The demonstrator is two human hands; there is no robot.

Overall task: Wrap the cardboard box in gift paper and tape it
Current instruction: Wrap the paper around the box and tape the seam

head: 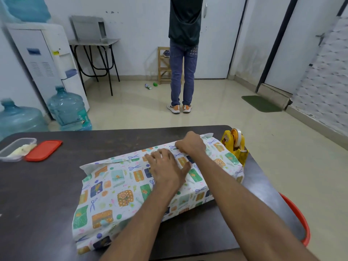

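Observation:
The box lies on the dark table (pixel 37 194), fully covered by white gift paper (pixel 113 194) printed with green, orange and blue parcels; no cardboard shows. My left hand (pixel 165 166) lies flat on top of the paper, fingers spread, pressing it down. My right hand (pixel 191 143) is curled at the far top edge, fingertips pinching the paper's seam. Loose paper flaps stick out at the far left end (pixel 88 167) and at the far right end. A yellow tape dispenser (pixel 234 144) stands right beside the parcel's far right corner.
A clear plastic container (pixel 15 150) with pale contents and its red lid (pixel 44 150) sit at the table's far left. A red bin (pixel 299 219) stands off the right edge. A person (pixel 183 53) stands in the room beyond, near water jugs (pixel 67 108).

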